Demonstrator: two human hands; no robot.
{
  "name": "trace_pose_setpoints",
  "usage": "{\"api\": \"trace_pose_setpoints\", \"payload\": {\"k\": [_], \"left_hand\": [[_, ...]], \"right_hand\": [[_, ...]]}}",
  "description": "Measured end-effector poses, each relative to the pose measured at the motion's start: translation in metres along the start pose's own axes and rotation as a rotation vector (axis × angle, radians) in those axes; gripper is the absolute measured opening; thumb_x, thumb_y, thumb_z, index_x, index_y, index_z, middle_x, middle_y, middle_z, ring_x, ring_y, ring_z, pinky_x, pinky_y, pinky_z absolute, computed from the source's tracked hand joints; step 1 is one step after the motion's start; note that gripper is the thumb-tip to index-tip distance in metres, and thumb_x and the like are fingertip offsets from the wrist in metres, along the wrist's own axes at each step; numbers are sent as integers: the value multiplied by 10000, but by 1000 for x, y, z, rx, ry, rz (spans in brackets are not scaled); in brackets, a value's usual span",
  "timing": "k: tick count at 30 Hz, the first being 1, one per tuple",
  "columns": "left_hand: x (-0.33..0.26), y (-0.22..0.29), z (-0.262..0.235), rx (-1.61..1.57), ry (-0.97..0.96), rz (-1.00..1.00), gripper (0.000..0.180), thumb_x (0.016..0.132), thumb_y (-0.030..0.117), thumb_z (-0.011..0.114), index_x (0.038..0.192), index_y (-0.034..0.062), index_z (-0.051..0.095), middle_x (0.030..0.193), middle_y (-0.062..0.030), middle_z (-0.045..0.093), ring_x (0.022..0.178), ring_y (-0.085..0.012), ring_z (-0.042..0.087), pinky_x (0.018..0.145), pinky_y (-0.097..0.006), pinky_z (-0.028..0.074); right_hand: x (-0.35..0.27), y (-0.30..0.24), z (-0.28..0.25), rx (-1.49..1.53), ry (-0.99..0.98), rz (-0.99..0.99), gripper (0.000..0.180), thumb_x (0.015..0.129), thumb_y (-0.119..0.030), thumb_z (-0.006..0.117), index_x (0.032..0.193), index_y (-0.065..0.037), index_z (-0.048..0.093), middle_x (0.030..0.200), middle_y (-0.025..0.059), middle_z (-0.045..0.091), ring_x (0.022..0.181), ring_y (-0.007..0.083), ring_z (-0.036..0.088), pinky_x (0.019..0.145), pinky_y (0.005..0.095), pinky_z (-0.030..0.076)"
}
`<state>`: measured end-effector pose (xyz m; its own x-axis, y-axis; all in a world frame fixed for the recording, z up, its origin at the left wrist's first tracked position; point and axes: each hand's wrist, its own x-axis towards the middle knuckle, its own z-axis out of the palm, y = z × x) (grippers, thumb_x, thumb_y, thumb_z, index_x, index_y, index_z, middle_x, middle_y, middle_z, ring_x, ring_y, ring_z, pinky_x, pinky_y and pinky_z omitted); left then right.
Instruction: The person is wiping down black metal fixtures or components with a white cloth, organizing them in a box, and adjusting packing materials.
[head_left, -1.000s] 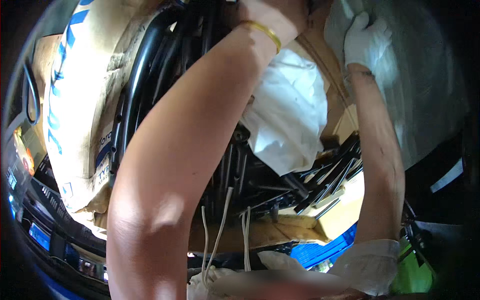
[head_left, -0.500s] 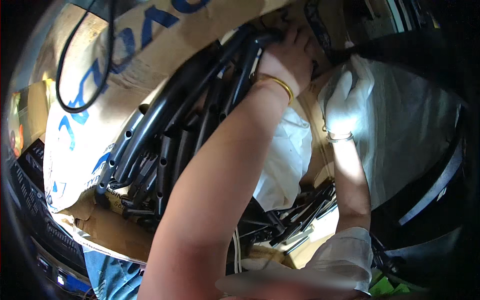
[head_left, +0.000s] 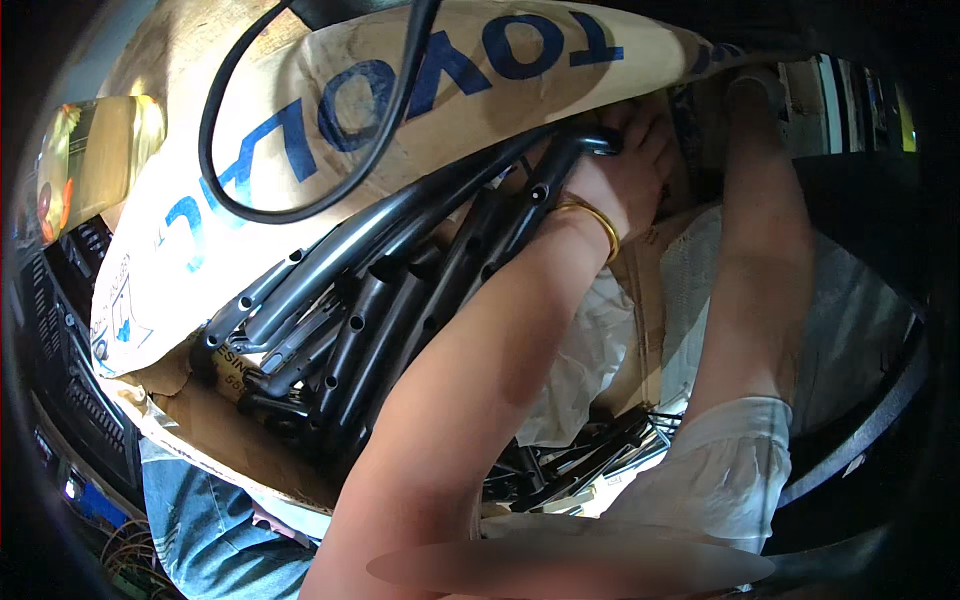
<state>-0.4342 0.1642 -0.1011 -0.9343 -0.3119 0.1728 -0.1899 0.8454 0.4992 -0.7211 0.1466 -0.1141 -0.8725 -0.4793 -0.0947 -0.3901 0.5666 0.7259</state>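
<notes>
A cardboard box (head_left: 230, 440) holds several black perforated metal tubes (head_left: 350, 340), lying slantwise. My left hand (head_left: 628, 185), with a gold bangle at the wrist, reaches among the far ends of the tubes. Its back faces up and its fingers are stretched apart in shadow, beside a bent tube end (head_left: 590, 140). The fingertips are partly hidden. My right hand (head_left: 755, 92) is farther off at the upper right, in the dark beyond the box flap; its fingers cannot be made out. A crumpled white plastic bag (head_left: 575, 375) lies below my left wrist.
A large printed brown paper sack (head_left: 450, 75) arches over the far side of the tubes. A black cable loop (head_left: 205, 150) hangs across it. Thin dark rods (head_left: 600, 450) lie near the box's near side. Translucent sheeting (head_left: 850, 310) stands at the right.
My right hand has moved up and away from the sheeting into the dark upper right. My left hand stays by the tube ends. The view has shifted, and more of the sack shows.
</notes>
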Motion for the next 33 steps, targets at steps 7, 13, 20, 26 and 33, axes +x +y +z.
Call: {"api": "trace_pose_setpoints", "payload": {"k": [7,13,20,26,33], "left_hand": [[1,2,9,-47,-27,-3,465,871,241,518,1321,126,542,1433,-83,434,1426,-298,260,1140,-571,178],[-1,-1,5,-84,-22,-20,472,848,208,516,1306,103,555,1441,-95,429,1426,-311,255,1140,-547,184],[-4,-2,6,-76,31,-25,418,861,230,511,1249,104,601,1427,-83,455,1420,-287,272,1141,-521,168],[-4,-2,5,-54,56,-21,389,856,263,525,1201,115,628,1404,-82,482,1402,-279,310,1132,-529,157],[-4,-3,2,-14,40,-11,400,834,256,525,1194,117,631,1393,-86,494,1398,-270,322,1112,-515,196]], "right_hand": [[10,-29,7,80,-1,-34,433,949,-302,563,1363,-176,544,1324,63,581,1210,251,566,998,438,454],[5,-53,6,138,-15,-65,426,950,-299,562,1358,-177,548,1318,63,584,1204,250,569,993,438,458],[8,-72,5,206,-10,-80,419,950,-294,561,1352,-178,552,1312,62,588,1198,249,572,989,439,463],[9,-77,12,249,-23,-78,412,950,-291,560,1347,-179,555,1306,61,591,1193,248,575,985,440,467],[11,-84,16,293,-32,-76,405,951,-287,559,1342,-181,559,1299,61,594,1187,248,579,980,441,471]]}}
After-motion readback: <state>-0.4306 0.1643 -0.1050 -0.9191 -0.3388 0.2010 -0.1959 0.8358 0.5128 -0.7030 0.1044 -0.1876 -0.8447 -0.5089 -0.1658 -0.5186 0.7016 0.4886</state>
